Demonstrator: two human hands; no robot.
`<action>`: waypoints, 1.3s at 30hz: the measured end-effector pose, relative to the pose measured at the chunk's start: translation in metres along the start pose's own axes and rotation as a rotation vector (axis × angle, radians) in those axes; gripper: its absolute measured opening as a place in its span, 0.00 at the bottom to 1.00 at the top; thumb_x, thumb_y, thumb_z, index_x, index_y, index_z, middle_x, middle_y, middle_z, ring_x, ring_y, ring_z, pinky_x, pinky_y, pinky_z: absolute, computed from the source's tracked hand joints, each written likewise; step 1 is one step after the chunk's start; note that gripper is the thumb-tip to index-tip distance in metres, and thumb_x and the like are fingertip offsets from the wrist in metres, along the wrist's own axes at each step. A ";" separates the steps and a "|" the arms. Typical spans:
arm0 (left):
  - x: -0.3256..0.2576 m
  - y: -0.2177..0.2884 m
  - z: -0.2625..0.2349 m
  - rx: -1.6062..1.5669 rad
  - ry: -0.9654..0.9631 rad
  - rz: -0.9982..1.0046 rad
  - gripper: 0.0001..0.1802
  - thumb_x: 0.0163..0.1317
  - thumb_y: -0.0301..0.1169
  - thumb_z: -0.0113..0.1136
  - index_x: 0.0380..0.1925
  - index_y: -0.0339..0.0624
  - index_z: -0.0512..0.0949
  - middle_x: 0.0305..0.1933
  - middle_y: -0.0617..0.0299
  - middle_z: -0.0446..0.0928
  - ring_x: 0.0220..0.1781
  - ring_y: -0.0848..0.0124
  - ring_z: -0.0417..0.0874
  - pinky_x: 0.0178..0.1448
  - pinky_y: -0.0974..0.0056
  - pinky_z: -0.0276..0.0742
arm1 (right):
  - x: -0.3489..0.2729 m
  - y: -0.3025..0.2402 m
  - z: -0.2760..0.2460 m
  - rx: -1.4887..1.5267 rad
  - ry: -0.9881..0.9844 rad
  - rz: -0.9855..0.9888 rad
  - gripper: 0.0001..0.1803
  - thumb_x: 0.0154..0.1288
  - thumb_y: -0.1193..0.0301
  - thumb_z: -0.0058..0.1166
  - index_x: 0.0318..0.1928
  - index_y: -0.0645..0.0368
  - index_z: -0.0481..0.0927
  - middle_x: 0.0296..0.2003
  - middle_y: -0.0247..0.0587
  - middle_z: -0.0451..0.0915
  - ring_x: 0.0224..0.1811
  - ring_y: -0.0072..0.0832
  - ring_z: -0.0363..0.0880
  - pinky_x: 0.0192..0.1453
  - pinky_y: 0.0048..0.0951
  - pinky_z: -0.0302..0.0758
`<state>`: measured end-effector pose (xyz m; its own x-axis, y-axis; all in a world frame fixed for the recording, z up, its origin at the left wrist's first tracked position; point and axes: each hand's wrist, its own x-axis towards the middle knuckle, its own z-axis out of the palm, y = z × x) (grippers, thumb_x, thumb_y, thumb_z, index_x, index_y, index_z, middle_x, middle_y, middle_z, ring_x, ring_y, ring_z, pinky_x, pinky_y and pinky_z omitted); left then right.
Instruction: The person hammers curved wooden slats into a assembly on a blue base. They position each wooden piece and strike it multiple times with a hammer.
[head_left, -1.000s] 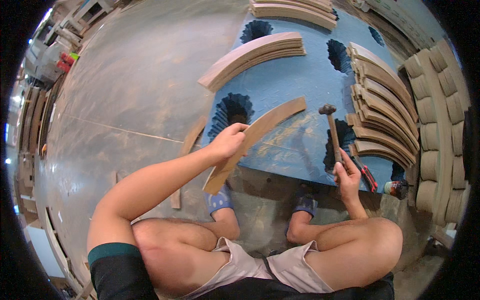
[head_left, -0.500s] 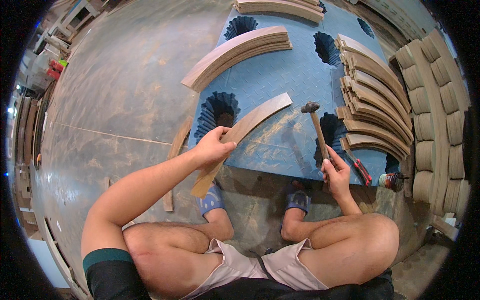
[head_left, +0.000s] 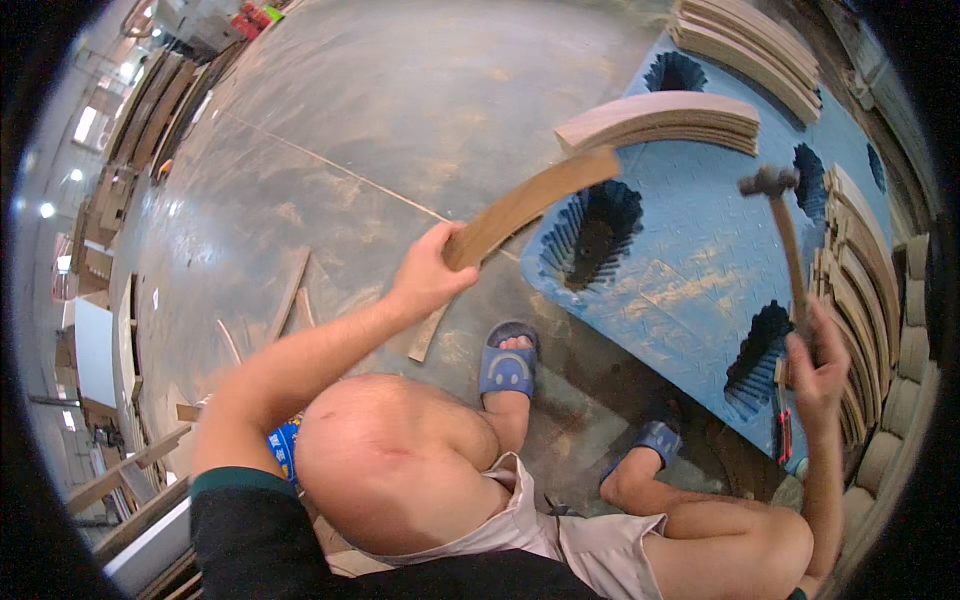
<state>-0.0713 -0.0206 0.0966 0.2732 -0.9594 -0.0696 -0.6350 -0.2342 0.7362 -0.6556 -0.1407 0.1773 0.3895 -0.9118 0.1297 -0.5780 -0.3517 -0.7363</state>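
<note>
Left fingers [head_left: 438, 238] round curved wooden slat [head_left: 530, 206], blurred hammer [head_left: 786, 228], head [head_left: 768, 181] probably metal

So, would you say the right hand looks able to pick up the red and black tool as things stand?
Probably not straight away: the right hand is closed around the hammer, although the red and black tool lies close by and nothing appears to cover it.

Both hands [head_left: 430, 275] [head_left: 822, 365] are curled closed, well apart.

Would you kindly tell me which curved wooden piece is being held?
The single piece gripped in the left hand; the stacked pieces rest on the blue platform.
</note>
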 end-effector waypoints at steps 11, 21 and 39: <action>-0.093 -0.153 0.085 0.073 0.355 -0.456 0.36 0.59 0.44 0.81 0.66 0.38 0.84 0.58 0.44 0.82 0.63 0.46 0.84 0.68 0.47 0.82 | 0.097 -0.167 0.088 0.306 -0.456 0.209 0.28 0.82 0.75 0.60 0.79 0.62 0.75 0.49 0.29 0.83 0.43 0.16 0.78 0.49 0.24 0.77; -0.015 -0.210 0.039 0.403 0.275 -0.413 0.39 0.60 0.46 0.82 0.73 0.63 0.83 0.64 0.52 0.76 0.67 0.48 0.78 0.73 0.44 0.77 | 0.025 -0.140 0.308 0.665 -0.684 0.454 0.25 0.85 0.74 0.57 0.77 0.66 0.73 0.62 0.37 0.84 0.63 0.24 0.80 0.71 0.30 0.77; -0.028 -0.226 0.051 0.549 0.360 -0.255 0.27 0.73 0.48 0.72 0.71 0.68 0.87 0.60 0.62 0.79 0.64 0.56 0.77 0.69 0.47 0.74 | 0.063 -0.088 0.484 0.292 -0.265 0.103 0.32 0.91 0.73 0.45 0.89 0.50 0.60 0.78 0.65 0.73 0.81 0.59 0.71 0.83 0.50 0.69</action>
<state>0.0276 0.0513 -0.1018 0.6243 -0.7745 0.1019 -0.7660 -0.5815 0.2740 -0.2329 -0.0647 -0.0715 0.5337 -0.8394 -0.1026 -0.4107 -0.1513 -0.8991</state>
